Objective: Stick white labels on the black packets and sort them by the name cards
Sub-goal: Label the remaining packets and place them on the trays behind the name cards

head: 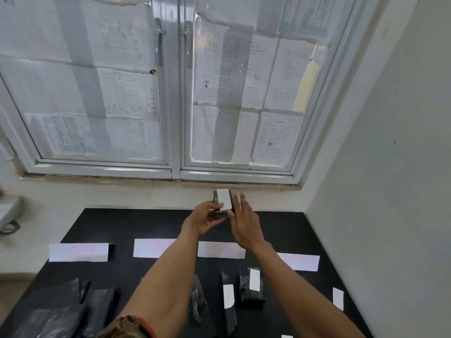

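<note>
1. At the near left of the black worktop (pixel 146 225), a heap of black packets (pixel 73 311) is seen; their number cannot be told.
2. Beside it, three single packets are laid: one bare packet (pixel 199 298) and two labelled packets (pixel 251 286).
3. Two loose white labels (pixel 338 298) are placed at the near right.
4. Farther off, four name cards (pixel 78 252) are set in a row; their pink writing is blurred.
5. Above the far edge, one held packet (pixel 220 213) with a white label (pixel 224 199) on it is gripped from below by the left hand (pixel 207 218), and its right side is touched by the straight fingers of the open right hand (pixel 246 220).
</note>
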A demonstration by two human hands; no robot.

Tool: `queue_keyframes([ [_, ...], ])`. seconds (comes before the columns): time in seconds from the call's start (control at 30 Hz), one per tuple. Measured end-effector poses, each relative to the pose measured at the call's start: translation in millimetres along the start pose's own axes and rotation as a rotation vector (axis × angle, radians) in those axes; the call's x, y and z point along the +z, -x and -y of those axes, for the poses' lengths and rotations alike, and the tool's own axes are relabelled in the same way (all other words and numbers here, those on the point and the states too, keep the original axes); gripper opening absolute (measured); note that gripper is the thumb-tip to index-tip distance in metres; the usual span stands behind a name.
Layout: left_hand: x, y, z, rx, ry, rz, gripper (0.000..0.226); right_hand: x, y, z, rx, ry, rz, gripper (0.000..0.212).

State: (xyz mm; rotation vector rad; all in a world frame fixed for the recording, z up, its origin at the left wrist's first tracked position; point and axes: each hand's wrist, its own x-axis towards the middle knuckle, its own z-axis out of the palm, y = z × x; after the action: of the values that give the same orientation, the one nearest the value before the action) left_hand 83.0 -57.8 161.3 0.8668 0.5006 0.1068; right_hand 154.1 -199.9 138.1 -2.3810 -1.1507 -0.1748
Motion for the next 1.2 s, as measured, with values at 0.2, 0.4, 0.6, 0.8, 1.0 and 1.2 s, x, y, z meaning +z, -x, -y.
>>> queue_keyframes([
  [0.2, -7.7, -1.7, -1.2, -0.034, -0.023, 0.030, 0.046, 7.3, -0.8, 5.9, 0.008, 0.034, 0.050, 0.074],
  [0.4, -14.9, 4.4, -3.5, -0.040, -0.162, 0.031, 0.030, 9.6, -7.5, 9.4, 0.044, -0.040, 0.073, 0.093],
  [0.6, -13.8, 5.6, -5.8, 0.052, -0.163, -0.049, 0.047, 11.6, -9.1, 14.3, -0.006, -0.199, -0.010, 0.078],
  [0.8, -14.5, 5.1, -11.6, -0.007, 0.009, -0.081, 0.052, 13.8, -9.9, 12.7, -0.017, -0.340, -0.059, 0.068],
  [1.0, -15.1, 7.2, -9.6, -0.010, 0.023, -0.082, 0.064, 12.3, -7.1, 11.7, -0.041, -0.377, -0.050, 0.076],
  [1.2, -21.8, 9.3, -3.8, 0.008, 0.131, -0.063, 0.067, 12.7, -6.1, 23.7, -0.082, -0.391, -0.128, 0.061],
])
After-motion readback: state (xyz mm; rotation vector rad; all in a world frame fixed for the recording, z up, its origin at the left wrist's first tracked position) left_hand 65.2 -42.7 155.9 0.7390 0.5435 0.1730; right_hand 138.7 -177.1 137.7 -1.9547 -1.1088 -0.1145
